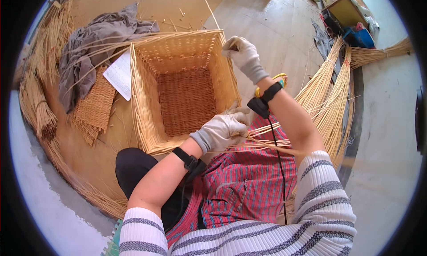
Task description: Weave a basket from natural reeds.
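A square, tapered wicker basket [144, 100] stands open-side up before me, pale woven walls around a darker brown bottom. My left hand [222, 130], in a whitish work glove, is closed around thin wicker strands [263, 143] at the basket's near right corner. Those strands run off to the right across my lap. Also gloved, my right hand [243, 53] is raised beside the far right corner of the rim. Its fingers are curled together; what they pinch, if anything, is too small to make out.
Long bundles of wicker rods [327, 96] lie on the right. More bundles [39, 109] line the left side. A grey cloth [100, 40], a woven panel [93, 104] and a white paper sheet [119, 74] lie left of the basket. A blue container [362, 37] is far right.
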### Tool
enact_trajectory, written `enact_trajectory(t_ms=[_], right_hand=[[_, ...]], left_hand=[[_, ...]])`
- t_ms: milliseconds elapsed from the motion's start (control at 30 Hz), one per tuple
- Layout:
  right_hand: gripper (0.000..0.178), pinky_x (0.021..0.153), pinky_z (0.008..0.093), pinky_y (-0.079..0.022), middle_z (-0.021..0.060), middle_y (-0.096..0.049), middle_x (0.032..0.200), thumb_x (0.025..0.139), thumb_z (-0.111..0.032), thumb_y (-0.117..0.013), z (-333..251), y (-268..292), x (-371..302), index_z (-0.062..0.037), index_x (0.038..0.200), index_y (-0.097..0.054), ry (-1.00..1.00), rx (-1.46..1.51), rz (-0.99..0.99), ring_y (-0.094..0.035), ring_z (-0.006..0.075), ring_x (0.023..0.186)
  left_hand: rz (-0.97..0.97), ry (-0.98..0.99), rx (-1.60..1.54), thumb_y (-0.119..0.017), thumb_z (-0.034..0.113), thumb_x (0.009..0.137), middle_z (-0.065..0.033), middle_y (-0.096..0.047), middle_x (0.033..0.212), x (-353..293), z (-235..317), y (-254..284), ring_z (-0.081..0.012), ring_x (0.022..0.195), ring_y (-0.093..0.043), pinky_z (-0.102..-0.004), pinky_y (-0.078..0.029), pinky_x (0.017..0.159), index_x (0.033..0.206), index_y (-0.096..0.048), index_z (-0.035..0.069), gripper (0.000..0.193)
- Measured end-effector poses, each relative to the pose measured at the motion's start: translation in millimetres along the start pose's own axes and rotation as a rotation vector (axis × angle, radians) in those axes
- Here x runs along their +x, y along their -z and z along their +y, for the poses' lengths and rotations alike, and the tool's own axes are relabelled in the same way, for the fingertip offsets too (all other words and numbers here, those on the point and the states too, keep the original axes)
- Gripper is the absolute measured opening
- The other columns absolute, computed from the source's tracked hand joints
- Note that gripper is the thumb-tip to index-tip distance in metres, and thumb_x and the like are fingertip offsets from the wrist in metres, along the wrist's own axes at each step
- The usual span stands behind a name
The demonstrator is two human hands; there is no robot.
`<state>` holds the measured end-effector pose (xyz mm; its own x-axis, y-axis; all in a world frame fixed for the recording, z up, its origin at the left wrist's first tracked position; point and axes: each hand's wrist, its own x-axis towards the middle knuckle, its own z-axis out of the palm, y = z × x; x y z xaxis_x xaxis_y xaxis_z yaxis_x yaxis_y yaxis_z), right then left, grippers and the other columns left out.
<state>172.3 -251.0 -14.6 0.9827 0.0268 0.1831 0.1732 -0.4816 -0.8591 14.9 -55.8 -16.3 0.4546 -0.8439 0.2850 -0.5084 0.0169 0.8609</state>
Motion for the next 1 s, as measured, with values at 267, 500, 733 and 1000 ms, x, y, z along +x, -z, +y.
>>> enact_trajectory(t_ms=[267, 500, 733, 1000], right_hand=[[0.025, 0.100, 0.0390, -0.057, 0.0151, -0.075, 0.119, 0.099, -0.019, -0.071, -5.6, -0.9, -66.8, -0.0085, 0.122, -0.075, 0.424, -0.354, 0.133, -0.072, 0.0314, 0.114], [0.023, 0.105, 0.0410, -0.056, 0.0182, -0.073, 0.124, 0.097, -0.015, -0.071, 4.6, 2.1, -77.3, -0.0103, 0.119, -0.076, 0.516, -0.513, 0.060, -0.070, 0.0334, 0.118], [0.020, 0.105, 0.0415, -0.056, 0.0211, -0.071, 0.128, 0.095, -0.019, -0.074, 15.7, 12.0, -78.2, -0.0110, 0.113, -0.076, 0.536, -0.624, 0.025, -0.069, 0.0349, 0.122], [0.023, 0.104, 0.0406, -0.056, 0.0211, -0.071, 0.128, 0.094, -0.022, -0.074, 19.6, 14.5, -80.8, -0.0110, 0.114, -0.075, 0.590, -0.692, 0.024, -0.068, 0.0346, 0.122]], left_hand=[[-0.047, 0.037, -0.091, -0.080, 0.020, 0.087, -0.0071, -0.068, 0.115, -2.3, -10.0, -5.9, -0.0368, 0.132, -0.059, -0.0441, -0.052, 0.105, 0.087, -0.069, 0.013, 0.013], [-0.066, 0.001, -0.056, -0.081, 0.022, 0.086, -0.0081, -0.068, 0.115, -4.0, -9.3, -2.5, -0.0344, 0.125, -0.063, -0.0436, -0.052, 0.103, 0.089, -0.071, 0.014, 0.014], [-0.106, -0.012, -0.033, -0.081, 0.016, 0.082, -0.0059, -0.068, 0.115, -2.4, -9.1, 0.3, -0.0338, 0.122, -0.064, -0.0440, -0.052, 0.103, 0.088, -0.070, 0.014, 0.013], [-0.096, -0.046, -0.027, -0.084, 0.019, 0.082, -0.0043, -0.069, 0.111, -4.4, -6.7, -0.7, -0.0372, 0.132, -0.060, -0.0464, -0.052, 0.104, 0.084, -0.069, 0.014, 0.016]])
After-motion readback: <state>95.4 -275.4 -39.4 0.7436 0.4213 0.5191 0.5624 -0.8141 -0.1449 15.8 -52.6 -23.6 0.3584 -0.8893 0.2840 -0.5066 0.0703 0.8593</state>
